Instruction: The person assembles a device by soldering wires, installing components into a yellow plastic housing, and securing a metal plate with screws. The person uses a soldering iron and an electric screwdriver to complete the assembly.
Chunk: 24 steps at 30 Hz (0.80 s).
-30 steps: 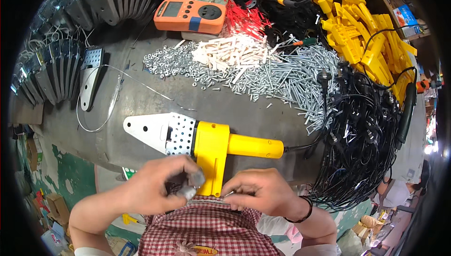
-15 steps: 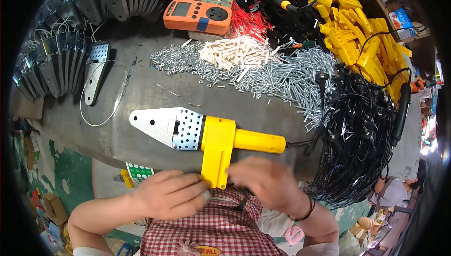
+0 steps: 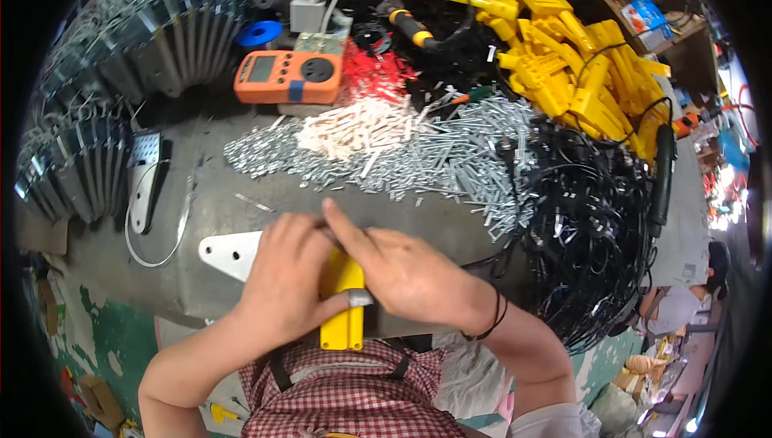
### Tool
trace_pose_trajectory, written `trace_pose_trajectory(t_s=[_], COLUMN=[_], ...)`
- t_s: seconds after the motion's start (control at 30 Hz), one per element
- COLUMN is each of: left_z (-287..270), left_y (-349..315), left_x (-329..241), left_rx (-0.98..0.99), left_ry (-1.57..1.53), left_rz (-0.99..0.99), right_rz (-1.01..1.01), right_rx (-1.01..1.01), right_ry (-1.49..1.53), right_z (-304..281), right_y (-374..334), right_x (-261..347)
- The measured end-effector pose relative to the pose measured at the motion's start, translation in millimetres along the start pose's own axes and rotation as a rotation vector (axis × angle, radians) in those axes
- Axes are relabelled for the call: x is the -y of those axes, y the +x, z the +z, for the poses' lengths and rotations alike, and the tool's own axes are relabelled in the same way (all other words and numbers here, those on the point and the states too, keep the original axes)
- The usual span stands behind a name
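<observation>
A pipe welding iron lies across the table edge in front of me, its flat tapered metal plate [image 3: 228,253] pointing left and its yellow housing [image 3: 343,332] reaching down toward me. My left hand [image 3: 283,273] is closed over the joint between plate and housing, its grey-wrapped thumb lying across the yellow part. From the other side my right hand [image 3: 414,273] wraps the top of the housing, index finger stretched out. Between them the hands hide the perforated metal section and most of the handle. A thin wire loop [image 3: 133,237] lies to the left, by a loose metal plate [image 3: 142,197].
Beyond my hands lie heaps of nuts [image 3: 261,148], white strips [image 3: 354,132] and screws [image 3: 478,144]. An orange meter [image 3: 281,78] stands behind them. At right are tangled black cords [image 3: 595,229] and yellow housings [image 3: 563,60]. Stacked metal plates [image 3: 88,168] line the left.
Both hands have moved up and inward onto the welding iron, covering its middle and handle. The view has shifted, so the heaps appear lower and farther left.
</observation>
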<state>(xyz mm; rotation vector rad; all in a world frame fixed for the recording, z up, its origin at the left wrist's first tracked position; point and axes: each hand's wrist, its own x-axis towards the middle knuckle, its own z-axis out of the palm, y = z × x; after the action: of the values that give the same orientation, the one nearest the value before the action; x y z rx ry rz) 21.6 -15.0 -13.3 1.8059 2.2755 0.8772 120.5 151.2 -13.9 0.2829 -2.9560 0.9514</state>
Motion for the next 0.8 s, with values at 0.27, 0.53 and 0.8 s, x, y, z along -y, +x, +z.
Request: trace_pose_trajectory(t_s=[0.27, 0.53, 0.8], left_z=[0, 19, 19], left_y=[14, 78, 83], left_x=[6, 50, 29], left_rx=[0.174, 0.156, 0.231], left_ry=[0.060, 0.271, -0.124], left_rz=[0.041, 0.121, 0.044], right_rz=[0.508, 0.385, 0.230], right_rx=[-0.332, -0.278, -0.437], right_ry=[-0.136, -0.438, -0.026], right_z=[-20, -13, -8], right_y=[-27, -21, -87], right_x=[-62, -59, 6])
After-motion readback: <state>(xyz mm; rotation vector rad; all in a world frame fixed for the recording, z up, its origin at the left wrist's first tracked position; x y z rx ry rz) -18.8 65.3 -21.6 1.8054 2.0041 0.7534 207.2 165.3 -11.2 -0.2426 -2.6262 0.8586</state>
